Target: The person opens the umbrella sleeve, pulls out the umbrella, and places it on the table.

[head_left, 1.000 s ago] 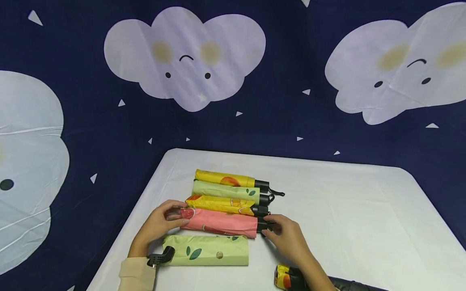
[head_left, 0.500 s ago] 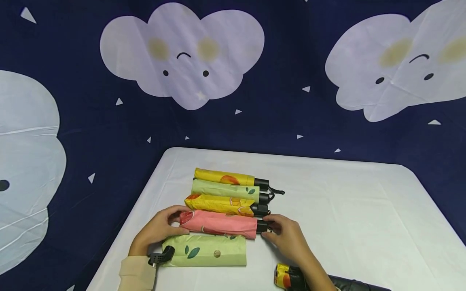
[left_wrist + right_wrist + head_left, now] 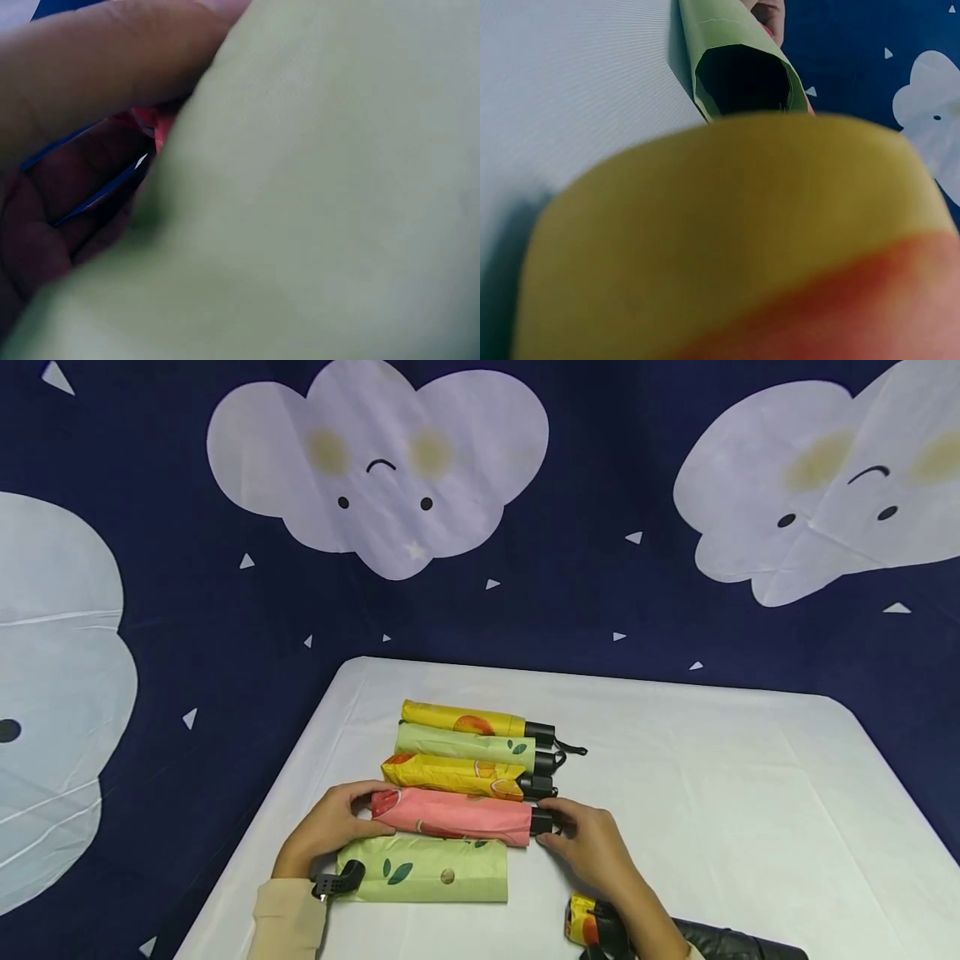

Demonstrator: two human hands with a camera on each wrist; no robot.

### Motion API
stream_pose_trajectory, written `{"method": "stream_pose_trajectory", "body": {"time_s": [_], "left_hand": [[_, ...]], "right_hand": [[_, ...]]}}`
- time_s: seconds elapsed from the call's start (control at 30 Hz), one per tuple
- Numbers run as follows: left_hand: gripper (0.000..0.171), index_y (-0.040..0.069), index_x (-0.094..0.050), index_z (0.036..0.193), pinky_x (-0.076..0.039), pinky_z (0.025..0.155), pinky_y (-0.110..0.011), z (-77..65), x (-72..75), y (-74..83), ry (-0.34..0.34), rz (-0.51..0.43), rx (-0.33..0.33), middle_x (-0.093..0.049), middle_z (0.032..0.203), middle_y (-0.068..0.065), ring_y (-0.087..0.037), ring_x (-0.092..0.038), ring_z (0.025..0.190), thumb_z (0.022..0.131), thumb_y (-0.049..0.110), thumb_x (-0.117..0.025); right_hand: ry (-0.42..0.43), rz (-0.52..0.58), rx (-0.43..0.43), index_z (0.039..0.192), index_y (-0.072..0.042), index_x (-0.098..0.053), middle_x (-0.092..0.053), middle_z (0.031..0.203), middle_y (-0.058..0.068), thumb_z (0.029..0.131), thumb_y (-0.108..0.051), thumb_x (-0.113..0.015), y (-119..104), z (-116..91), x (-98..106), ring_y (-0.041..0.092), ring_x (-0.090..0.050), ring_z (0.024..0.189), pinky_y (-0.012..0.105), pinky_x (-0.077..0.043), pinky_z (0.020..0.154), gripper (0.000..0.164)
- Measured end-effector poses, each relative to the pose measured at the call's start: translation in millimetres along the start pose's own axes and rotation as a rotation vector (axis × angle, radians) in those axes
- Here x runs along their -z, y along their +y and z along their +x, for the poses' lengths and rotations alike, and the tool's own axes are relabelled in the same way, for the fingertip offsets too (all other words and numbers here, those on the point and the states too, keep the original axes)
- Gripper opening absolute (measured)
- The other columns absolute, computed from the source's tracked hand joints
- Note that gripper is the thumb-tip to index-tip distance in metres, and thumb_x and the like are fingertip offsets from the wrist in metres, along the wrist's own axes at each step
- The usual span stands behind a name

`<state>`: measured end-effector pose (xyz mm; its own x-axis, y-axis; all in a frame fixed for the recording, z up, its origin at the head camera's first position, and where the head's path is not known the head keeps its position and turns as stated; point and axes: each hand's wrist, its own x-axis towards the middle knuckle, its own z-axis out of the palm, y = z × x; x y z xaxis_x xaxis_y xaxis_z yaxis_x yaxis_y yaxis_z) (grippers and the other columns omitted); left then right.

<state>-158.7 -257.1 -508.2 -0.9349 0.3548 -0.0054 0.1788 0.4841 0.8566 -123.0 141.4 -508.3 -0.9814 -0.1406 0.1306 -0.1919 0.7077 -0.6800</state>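
Pink umbrella [image 3: 457, 817], one: lies on the counter [image 3: 712, 777] between the nearer yellow umbrella [image 3: 450, 773] and green cover [image 3: 420, 875], left hand [image 3: 326, 825] curled round its left end, right hand [image 3: 594, 839] pinching its black handle [image 3: 541, 821], likely for alignment.

Four umbrellas [image 3: 465, 746] lie in a row across the table [image 3: 712, 793].
Left hand [image 3: 326, 824] at the nearest umbrella's [image 3: 453, 816] left end, right hand [image 3: 592, 843] at its right; a cover [image 3: 427, 872] lies in front, a backdrop [image 3: 585, 610] behind the table.
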Motion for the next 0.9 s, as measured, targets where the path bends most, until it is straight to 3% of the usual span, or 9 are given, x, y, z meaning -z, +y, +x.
{"method": "stream_pose_trajectory", "body": {"time_s": [0.27, 0.4, 0.57, 0.67, 0.77, 0.9], "left_hand": [[0.052, 0.016, -0.071, 0.127, -0.051, 0.097, -0.027, -0.9, 0.5, -1.9, -0.004, -0.034, -0.039, -0.070, 0.124, -0.002, -0.015, -0.064, 0.112, 0.078, 0.022, -0.091], [0.052, 0.017, -0.071, 0.127, -0.052, 0.096, -0.028, -1.4, 0.9, -0.1, -0.006, -0.064, -0.055, -0.071, 0.122, -0.002, -0.016, -0.066, 0.110, 0.080, 0.024, -0.090], [0.053, 0.013, -0.068, 0.131, -0.054, 0.091, -0.027, -0.8, 2.0, 2.8, 0.003, -0.110, -0.046, -0.070, 0.122, -0.004, -0.016, -0.066, 0.107, 0.083, 0.022, -0.088], [0.055, 0.005, -0.063, 0.135, -0.057, 0.082, -0.028, -3.6, 3.8, 3.2, -0.010, -0.218, -0.058, -0.071, 0.120, -0.009, -0.017, -0.069, 0.102, 0.085, 0.013, -0.085], [0.053, -0.004, -0.057, 0.136, -0.058, 0.074, -0.026, -5.5, 4.7, 4.4, -0.030, -0.344, -0.129, -0.072, 0.116, -0.012, -0.017, -0.071, 0.096, 0.087, 0.001, -0.079], [0.055, -0.008, -0.051, 0.140, -0.059, 0.076, -0.025, -3.2, -0.7, 11.6, -0.052, -0.487, -0.248, -0.067, 0.123, -0.013, -0.017, -0.070, 0.100, 0.089, -0.011, -0.072]], "right_hand": [[0.003, 0.028, 0.001, 0.113, -0.021, -0.077, -0.077, 0.104, 0.000, 0.075, -0.011, -0.092, 2.0, -1.0, 1.3, 0.025, -0.071, 0.104, 0.049, -0.054, 0.095, 0.042], [-0.016, 0.115, -0.026, 0.113, -0.022, -0.077, -0.077, 0.103, -0.003, 0.075, -0.013, -0.092, 4.7, -2.9, 4.7, 0.018, -0.071, 0.099, 0.042, -0.056, 0.092, 0.042], [-0.104, 0.433, -0.094, 0.119, -0.014, -0.074, -0.075, 0.111, 0.005, 0.080, -0.016, -0.089, 9.8, -1.1, 12.4, 0.015, -0.071, 0.097, 0.028, -0.058, 0.083, 0.043], [-0.160, 0.640, -0.112, 0.126, -0.006, -0.069, -0.071, 0.120, 0.014, 0.083, -0.013, -0.086, 11.2, 0.2, 16.6, 0.020, -0.071, 0.100, 0.027, -0.058, 0.083, 0.046], [-0.197, 0.805, -0.113, 0.130, 0.001, -0.063, -0.067, 0.125, 0.021, 0.086, -0.008, -0.082, 10.3, 0.0, 20.0, 0.024, -0.071, 0.102, 0.031, -0.059, 0.084, 0.049], [-0.218, 0.915, -0.109, 0.132, 0.006, -0.055, -0.065, 0.128, 0.022, 0.092, -0.008, -0.077, 6.8, -3.4, 23.4, 0.025, -0.072, 0.103, 0.038, -0.060, 0.085, 0.048]]}}
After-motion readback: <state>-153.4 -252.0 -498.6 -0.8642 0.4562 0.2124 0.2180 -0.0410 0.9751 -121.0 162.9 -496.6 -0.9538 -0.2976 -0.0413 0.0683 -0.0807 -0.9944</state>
